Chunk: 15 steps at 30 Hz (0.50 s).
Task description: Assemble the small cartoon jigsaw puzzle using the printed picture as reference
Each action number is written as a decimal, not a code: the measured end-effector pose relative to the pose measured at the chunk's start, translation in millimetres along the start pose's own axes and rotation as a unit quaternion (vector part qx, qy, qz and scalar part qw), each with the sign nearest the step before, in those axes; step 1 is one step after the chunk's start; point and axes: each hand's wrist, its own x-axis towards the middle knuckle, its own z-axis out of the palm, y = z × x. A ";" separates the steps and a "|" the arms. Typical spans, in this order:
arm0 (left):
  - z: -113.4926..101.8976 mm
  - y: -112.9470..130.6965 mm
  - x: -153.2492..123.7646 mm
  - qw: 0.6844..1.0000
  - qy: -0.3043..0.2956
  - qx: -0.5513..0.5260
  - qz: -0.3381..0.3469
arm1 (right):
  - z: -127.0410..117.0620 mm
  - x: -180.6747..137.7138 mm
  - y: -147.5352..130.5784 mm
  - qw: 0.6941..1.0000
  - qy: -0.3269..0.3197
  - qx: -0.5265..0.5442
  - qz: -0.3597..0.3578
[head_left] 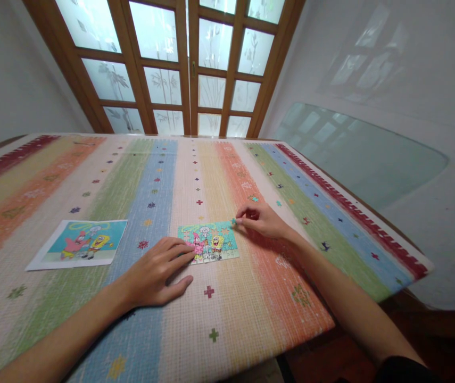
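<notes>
A small jigsaw puzzle (213, 244) with cartoon figures on a teal ground lies on the table, several gaps showing in its upper part. My left hand (161, 271) rests at its left edge, fingers stretched out, the fingertips touching the puzzle and covering its lower left part. Just off the puzzle's upper right corner, my right hand (261, 219) pinches a small teal puzzle piece (233, 221) between thumb and forefinger. Beyond that hand lie loose teal pieces, one puzzle piece (255, 199) by the knuckles and another puzzle piece (279, 204) farther right.
A printed picture (87, 242) of the same cartoon scene lies to the left. The striped tablecloth (227, 308) covers the table, whose front edge runs at lower right. Behind stand wooden doors (189, 80) with frosted panes. A white wall (371, 64) rises on the right.
</notes>
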 end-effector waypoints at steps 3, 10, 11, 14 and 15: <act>0.3 0.3 0.1 1.000 -0.002 0.004 0.001 | 21.5 1.2 -17.2 1.000 -0.025 -0.012 -0.012; -1.4 1.1 1.3 1.000 -0.002 0.009 0.006 | 45.1 5.5 -34.1 0.999 -0.016 -0.015 -0.041; -1.4 1.1 1.4 1.000 -0.002 0.011 0.007 | 47.2 6.2 -33.5 0.999 -0.007 -0.018 -0.048; -1.2 1.2 1.5 1.000 -0.004 0.012 0.007 | 52.0 7.4 -30.5 0.997 0.024 -0.039 -0.068; -1.1 1.2 1.4 1.000 -0.004 0.011 0.007 | 52.9 7.5 -29.6 0.996 0.032 -0.046 -0.074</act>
